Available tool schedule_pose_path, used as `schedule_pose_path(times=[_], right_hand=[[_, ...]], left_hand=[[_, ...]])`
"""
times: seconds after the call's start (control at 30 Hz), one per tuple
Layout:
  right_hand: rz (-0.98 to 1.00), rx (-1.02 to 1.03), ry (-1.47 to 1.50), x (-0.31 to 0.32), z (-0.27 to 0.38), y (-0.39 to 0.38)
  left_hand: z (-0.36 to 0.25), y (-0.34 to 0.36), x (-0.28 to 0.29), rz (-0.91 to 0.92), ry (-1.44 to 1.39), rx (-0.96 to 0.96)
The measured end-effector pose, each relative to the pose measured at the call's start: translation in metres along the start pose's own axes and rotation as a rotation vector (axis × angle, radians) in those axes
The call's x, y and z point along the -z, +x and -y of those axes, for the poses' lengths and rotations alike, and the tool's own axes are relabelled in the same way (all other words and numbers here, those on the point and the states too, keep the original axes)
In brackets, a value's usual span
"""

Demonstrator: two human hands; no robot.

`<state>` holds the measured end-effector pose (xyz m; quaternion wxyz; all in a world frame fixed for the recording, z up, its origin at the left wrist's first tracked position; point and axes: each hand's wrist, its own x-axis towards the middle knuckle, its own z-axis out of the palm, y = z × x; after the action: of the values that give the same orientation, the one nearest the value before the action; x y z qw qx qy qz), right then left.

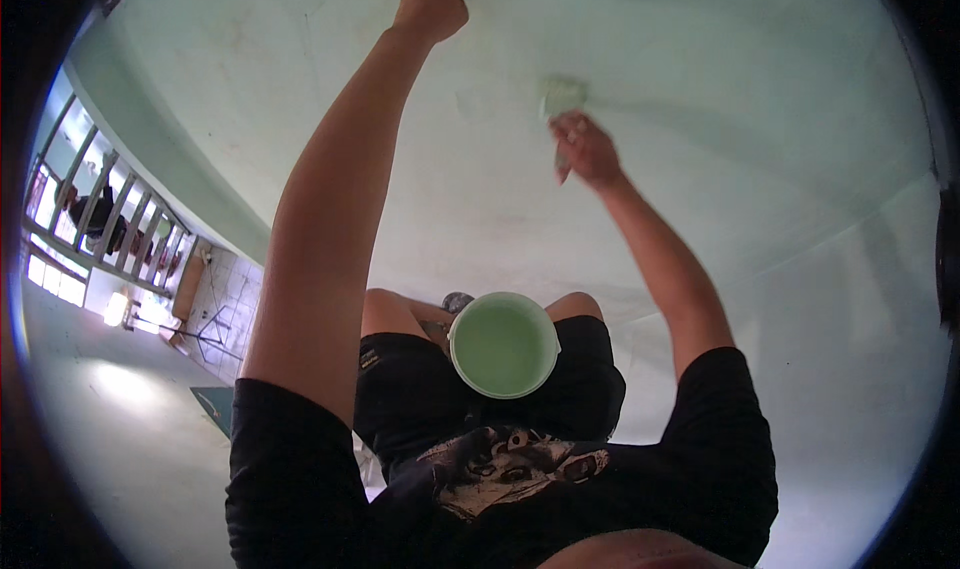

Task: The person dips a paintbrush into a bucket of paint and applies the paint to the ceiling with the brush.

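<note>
Head view: pale green wall (480, 189) behind brush (565, 94), railing (121, 209) at left.

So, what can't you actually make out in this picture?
All in the head view:
1. Fingertips of the bare left hand: cut off by the top edge.
2. Pale flat brush in the bare right hand: blurred, so its contact with the pale green wall is unclear.
3. Dark-clothed person: small, partly hidden by the pale barred railing.
4. Bottom of the round white bucket: hidden by pale green liquid.
</note>
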<state>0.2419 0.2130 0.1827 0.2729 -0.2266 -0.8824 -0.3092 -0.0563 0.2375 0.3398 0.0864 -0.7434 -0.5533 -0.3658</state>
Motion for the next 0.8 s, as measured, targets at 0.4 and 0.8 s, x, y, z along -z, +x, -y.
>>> schedule_pose_path(times=[0.4,0.8], right_hand=[[-0.146,-0.214,-0.008,0.075,-0.053,0.063],[0.023,0.129,-0.085,0.034,-0.024,0.021]], left_hand=[[0.008,-0.014,-0.019,-0.171,0.060,-0.066],[0.011,-0.009,-0.025,-0.239,0.044,-0.079]])
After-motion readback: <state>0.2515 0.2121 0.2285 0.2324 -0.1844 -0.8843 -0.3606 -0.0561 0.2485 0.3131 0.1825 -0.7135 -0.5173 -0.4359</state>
